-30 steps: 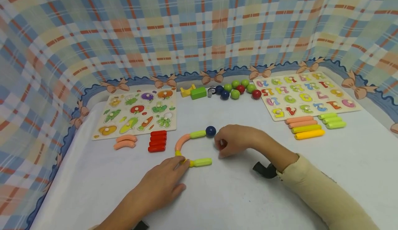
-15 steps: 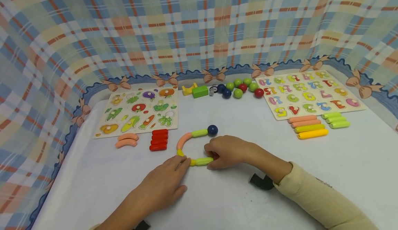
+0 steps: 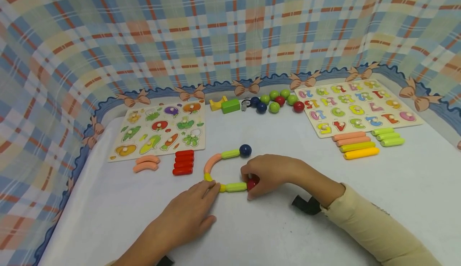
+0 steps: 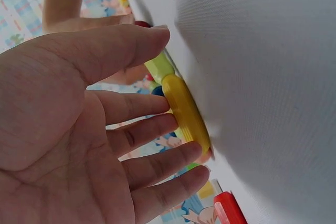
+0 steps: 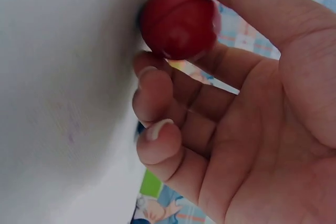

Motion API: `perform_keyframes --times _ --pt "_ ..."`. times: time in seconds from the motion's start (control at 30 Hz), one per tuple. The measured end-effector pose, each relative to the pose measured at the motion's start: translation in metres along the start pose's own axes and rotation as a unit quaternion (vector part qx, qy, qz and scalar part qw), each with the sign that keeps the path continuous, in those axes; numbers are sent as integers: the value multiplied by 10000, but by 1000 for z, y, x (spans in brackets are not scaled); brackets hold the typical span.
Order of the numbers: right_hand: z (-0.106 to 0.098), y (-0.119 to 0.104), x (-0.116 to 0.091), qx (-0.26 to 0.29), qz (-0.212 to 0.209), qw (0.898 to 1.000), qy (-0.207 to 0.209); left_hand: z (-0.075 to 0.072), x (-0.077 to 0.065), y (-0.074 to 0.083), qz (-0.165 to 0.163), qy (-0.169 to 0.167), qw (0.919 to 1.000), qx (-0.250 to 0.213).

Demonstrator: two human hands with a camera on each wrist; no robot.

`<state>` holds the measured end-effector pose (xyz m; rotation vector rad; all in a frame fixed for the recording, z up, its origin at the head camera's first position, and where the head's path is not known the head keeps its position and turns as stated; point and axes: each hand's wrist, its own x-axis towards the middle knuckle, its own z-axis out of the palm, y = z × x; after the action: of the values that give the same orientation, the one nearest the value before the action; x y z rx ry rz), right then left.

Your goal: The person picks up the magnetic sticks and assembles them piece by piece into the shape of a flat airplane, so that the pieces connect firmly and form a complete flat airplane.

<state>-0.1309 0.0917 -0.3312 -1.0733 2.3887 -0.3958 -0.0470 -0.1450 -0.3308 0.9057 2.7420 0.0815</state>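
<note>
A chain of toy sticks curves on the white table in the head view: a light green stick (image 3: 230, 154), a curved pink stick (image 3: 213, 163), a yellow stick (image 4: 187, 114) and a second light green stick (image 3: 236, 187). A dark blue ball (image 3: 245, 150) caps the far end. My left hand (image 3: 192, 206) rests its straight fingertips on the yellow stick and partly covers it in the head view. At the near end, my right hand (image 3: 270, 174) holds a red ball (image 5: 181, 22) between thumb and curled fingers, against the green stick's tip.
Left stand a vegetable puzzle board (image 3: 160, 128), two curved pink sticks (image 3: 147, 162) and several red sticks (image 3: 183, 164). Balls (image 3: 274, 107) and a green block (image 3: 230, 106) lie at the back. Right are a number puzzle board (image 3: 356, 106), long sticks (image 3: 361, 153) and light green sticks (image 3: 392, 141).
My right hand has come left and nearer with the red ball, bringing it to the end of the near green stick. My left hand has stayed on the yellow stick.
</note>
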Motion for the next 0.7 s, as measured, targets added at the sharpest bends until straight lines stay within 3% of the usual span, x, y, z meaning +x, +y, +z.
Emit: perform_keyframes --times 0.17,0.33,0.5,0.7 --pt "-13 5 -7 211 56 9997 -79 -1 1 1 -23 -163 9999 -22" --pt "-33 11 -2 216 -385 9981 434 -2 0 3 -38 -371 9993 -62" --pt "-49 5 34 -229 -983 9914 829 -2 -3 9 -140 -664 9977 -23" --pt "-59 -15 95 -943 -1003 9880 694 -1 -7 10 -200 -770 9968 37"
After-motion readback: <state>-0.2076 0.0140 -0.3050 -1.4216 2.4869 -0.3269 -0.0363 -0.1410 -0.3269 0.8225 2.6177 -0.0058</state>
